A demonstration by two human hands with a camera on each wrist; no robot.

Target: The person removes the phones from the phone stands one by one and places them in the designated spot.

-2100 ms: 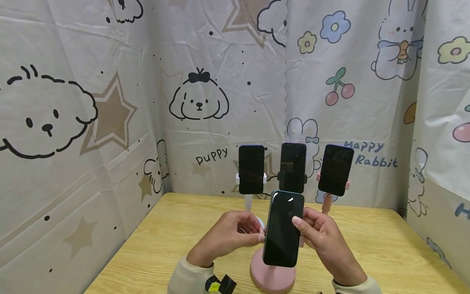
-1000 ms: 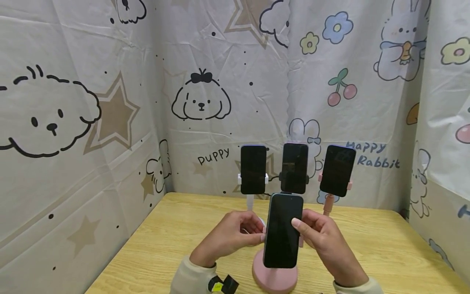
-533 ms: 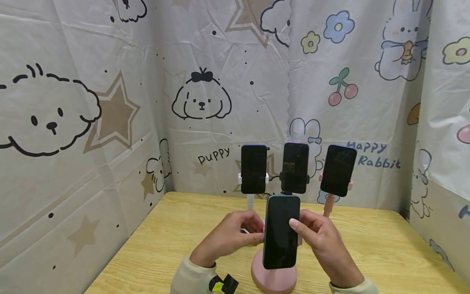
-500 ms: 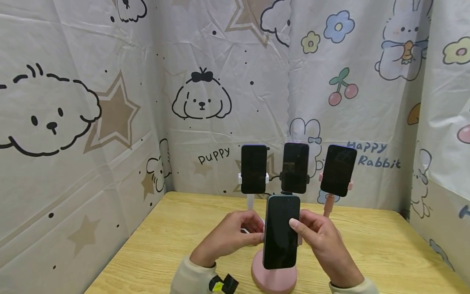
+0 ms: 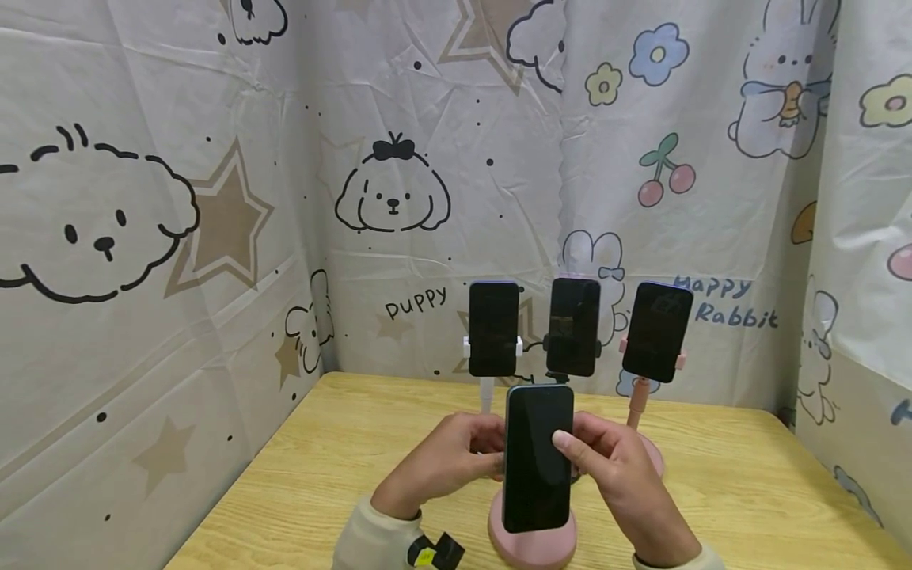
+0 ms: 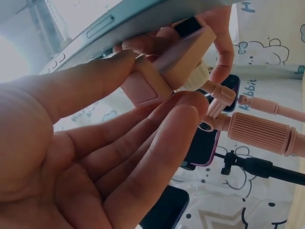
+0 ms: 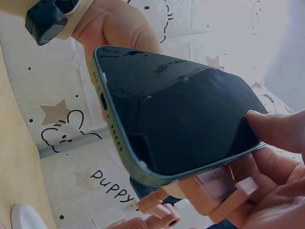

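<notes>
A smartphone (image 5: 537,459) with a dark screen stands upright in front of the pink clamp (image 6: 183,55) of a phone stand, its round pink base (image 5: 530,548) on the table. My right hand (image 5: 618,473) holds the phone's right side, thumb on the screen and fingers behind. At the other side, my left hand (image 5: 445,455) pinches the clamp's jaw between thumb and fingers, as the left wrist view shows. Seen from the right wrist, the phone's long edge lies just over the clamp (image 7: 202,193). From the head, the phone hides most of the clamp.
Behind stand three more phones in holders: one white-clamped (image 5: 493,328), one black-clamped (image 5: 573,326) and one pink-clamped (image 5: 657,331). All are on a light wooden table (image 5: 335,443). A printed curtain (image 5: 463,103) closes the back and sides.
The phone has shifted slightly left and down over the pink base, its top edge lower than before. My right hand has moved left with it; the left hand stays nearly in place.
</notes>
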